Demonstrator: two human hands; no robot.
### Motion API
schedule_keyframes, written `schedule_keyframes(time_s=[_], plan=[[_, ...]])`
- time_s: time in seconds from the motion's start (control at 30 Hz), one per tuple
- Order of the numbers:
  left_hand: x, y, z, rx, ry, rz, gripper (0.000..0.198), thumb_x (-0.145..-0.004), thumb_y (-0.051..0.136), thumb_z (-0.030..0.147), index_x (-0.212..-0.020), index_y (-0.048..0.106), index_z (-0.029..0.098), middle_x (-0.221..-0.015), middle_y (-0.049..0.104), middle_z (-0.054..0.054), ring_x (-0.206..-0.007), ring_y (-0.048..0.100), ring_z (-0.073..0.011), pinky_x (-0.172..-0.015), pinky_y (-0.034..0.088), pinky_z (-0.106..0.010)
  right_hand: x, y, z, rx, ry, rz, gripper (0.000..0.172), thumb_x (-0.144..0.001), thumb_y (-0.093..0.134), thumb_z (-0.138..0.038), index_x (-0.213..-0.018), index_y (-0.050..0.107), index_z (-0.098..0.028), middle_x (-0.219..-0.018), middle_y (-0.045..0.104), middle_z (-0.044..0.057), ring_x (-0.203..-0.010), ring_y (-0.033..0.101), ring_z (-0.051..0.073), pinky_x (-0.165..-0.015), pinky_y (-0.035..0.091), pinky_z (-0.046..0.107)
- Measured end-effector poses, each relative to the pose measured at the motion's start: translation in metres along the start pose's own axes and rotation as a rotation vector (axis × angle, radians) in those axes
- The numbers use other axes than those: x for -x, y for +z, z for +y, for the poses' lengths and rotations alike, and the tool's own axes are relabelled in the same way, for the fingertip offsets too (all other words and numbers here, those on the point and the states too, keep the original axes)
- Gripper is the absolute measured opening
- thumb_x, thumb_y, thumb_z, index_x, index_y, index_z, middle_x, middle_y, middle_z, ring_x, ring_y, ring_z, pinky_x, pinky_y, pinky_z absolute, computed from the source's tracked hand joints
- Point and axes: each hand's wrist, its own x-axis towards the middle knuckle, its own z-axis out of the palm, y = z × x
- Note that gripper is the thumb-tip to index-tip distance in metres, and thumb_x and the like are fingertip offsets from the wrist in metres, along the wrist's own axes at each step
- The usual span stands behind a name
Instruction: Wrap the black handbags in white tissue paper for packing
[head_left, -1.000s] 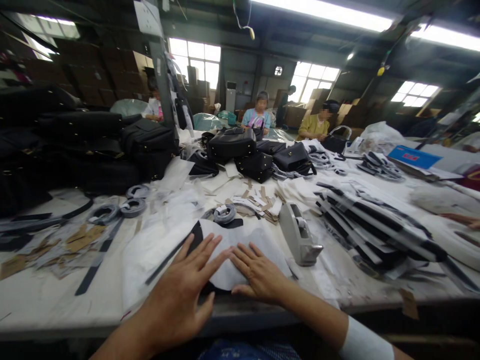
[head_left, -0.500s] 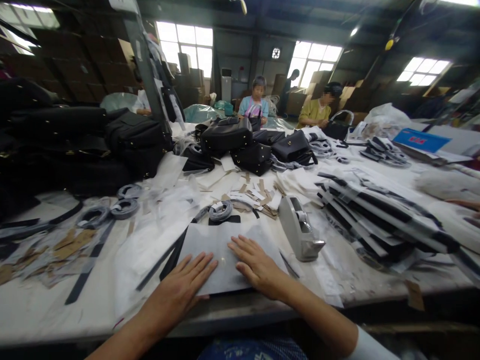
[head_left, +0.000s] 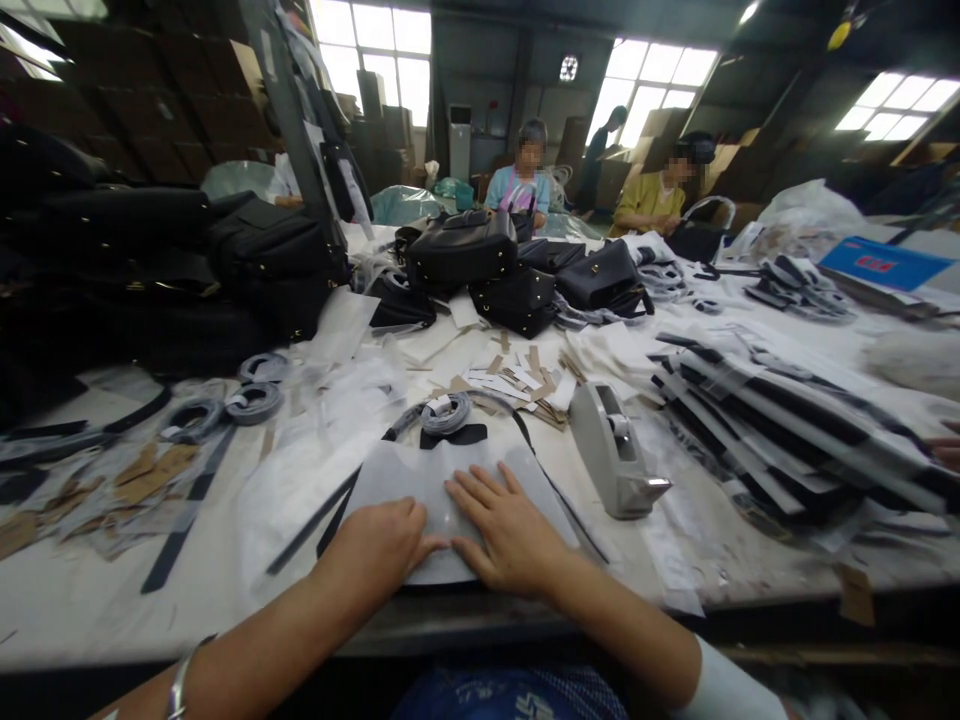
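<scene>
A white paper-wrapped flat piece (head_left: 420, 480) lies at the near table edge, with black material showing along its left side. My left hand (head_left: 382, 545) rests on its near left part with fingers curled under, thumb touching the sheet. My right hand (head_left: 506, 530) lies flat on the sheet's right part, fingers spread. A coiled grey strap roll (head_left: 445, 412) sits just beyond the sheet.
A grey tape dispenser (head_left: 615, 455) stands right of my hands. Wrapped black straps (head_left: 780, 420) are stacked at right. Black handbags (head_left: 465, 255) sit mid-table, more bags (head_left: 187, 270) piled at left. Cardboard tags (head_left: 517, 385) and grey rolls (head_left: 251, 400) are scattered. Two people sit at the far side.
My left hand has drawn back toward the near edge and its fingers have curled in. The right hand stayed flat on the sheet. The camera view shifted slightly.
</scene>
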Motion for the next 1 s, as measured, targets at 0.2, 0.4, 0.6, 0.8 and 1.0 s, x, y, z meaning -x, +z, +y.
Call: schedule_keyframes(time_s=[0.2, 0.4, 0.6, 0.8, 1.0], plan=[[0.005, 0.054, -0.020, 0.074, 0.321, 0.431, 0.039, -0.103, 0.037, 0.019, -0.141, 0.047, 0.016, -0.145, 0.053, -0.013, -0.134, 0.050, -0.0228, -0.110, 0.043, -0.043, 0.019, 0.023, 0.004, 0.022, 0.013, 0.116, 0.059, -0.098, 0.047, -0.042, -0.150, 0.037, -0.015, -0.155, 0.040, 0.011, -0.145, 0.031, 0.029, -0.120, 0.020, 0.058], [0.017, 0.057, -0.025, 0.179, 0.297, 0.354, 0.046, -0.101, 0.042, 0.024, -0.147, 0.041, 0.020, -0.144, 0.056, -0.006, -0.130, 0.054, -0.0182, -0.108, 0.046, -0.035, 0.027, 0.029, -0.001, 0.098, 0.028, 0.110, 0.062, -0.097, 0.051, -0.041, -0.152, 0.034, -0.017, -0.160, 0.030, 0.010, -0.149, 0.021, 0.032, -0.119, 0.020, 0.058], [0.020, 0.054, -0.012, 0.134, 0.171, 0.279, 0.051, -0.100, 0.046, 0.032, -0.150, 0.038, 0.025, -0.146, 0.053, -0.008, -0.130, 0.054, -0.0242, -0.106, 0.047, -0.042, 0.017, 0.024, 0.002, 0.022, 0.100, -0.019, 0.056, -0.101, 0.039, -0.046, -0.152, 0.034, -0.025, -0.160, 0.030, 0.007, -0.148, 0.023, 0.030, -0.120, 0.017, 0.057], [0.017, 0.057, -0.010, 0.096, 0.136, 0.286, 0.047, -0.100, 0.042, 0.033, -0.146, 0.046, 0.023, -0.145, 0.054, -0.012, -0.126, 0.058, -0.0268, -0.103, 0.048, -0.043, 0.004, 0.014, 0.007, -0.004, 0.057, -0.083, 0.055, -0.100, 0.040, -0.049, -0.149, 0.040, -0.024, -0.157, 0.037, 0.009, -0.146, 0.029, 0.031, -0.119, 0.017, 0.059], [0.012, 0.053, -0.011, 0.080, 0.159, 0.261, 0.044, -0.100, 0.043, 0.029, -0.142, 0.050, 0.020, -0.142, 0.056, -0.014, -0.124, 0.059, -0.0280, -0.099, 0.051, -0.043, 0.013, 0.027, 0.000, -0.042, 0.087, 0.101, 0.052, -0.097, 0.048, -0.031, -0.148, 0.042, -0.020, -0.153, 0.044, 0.011, -0.145, 0.031, 0.030, -0.119, 0.020, 0.058]])
